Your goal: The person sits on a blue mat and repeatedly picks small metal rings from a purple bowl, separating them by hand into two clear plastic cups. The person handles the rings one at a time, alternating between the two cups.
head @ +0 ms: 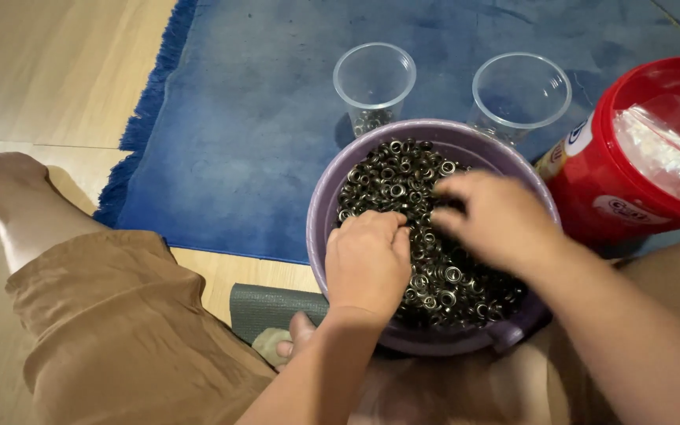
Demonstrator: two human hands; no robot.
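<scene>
Purple bucket [323, 212] filled with small metal eyelets [403, 177], resting between the seated person's legs at the edge of a blue rug [261, 118]. Left hand [367, 264], fingers curled together, presses into the eyelets at the bucket's near side. Right hand [497, 220], blurred, lies on the eyelets toward the bucket's right rim; its grip cannot be told. Two clear plastic cups [374, 79] stand just behind the bucket; a red tub [639, 165] stands to the bucket's right.

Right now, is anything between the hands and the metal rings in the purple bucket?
Nothing visible. The left hand and the right hand are already over the metal rings inside the purple bucket, fingers on the pile.
</scene>
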